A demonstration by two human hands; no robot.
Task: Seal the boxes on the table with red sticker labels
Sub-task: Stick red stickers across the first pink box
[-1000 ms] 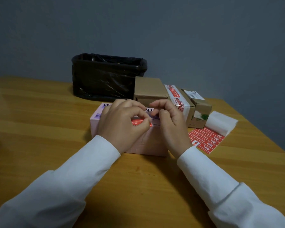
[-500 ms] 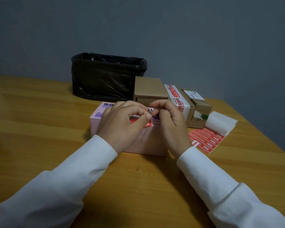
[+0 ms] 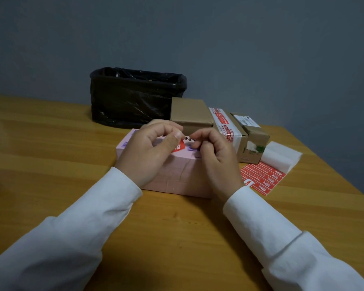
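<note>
I see both hands over the pink box [image 3: 177, 175], which lies on the table [image 3: 51, 143] nearest me. My left hand [image 3: 147, 152] has its fingers curled, and thumb and forefinger pinch a red sticker [image 3: 178, 147] that hangs just above the box top, partly hidden by the thumb. My right hand [image 3: 216, 158] is curled too, fingertips drawn together close to the sticker's upper edge; I cannot tell if it pinches anything. The sticker sheet [image 3: 263, 178] lies to the right of the box, beside a white roll [image 3: 280, 157]. Three brown boxes [image 3: 189, 111] stand behind, near a black bin [image 3: 132, 97].
</note>
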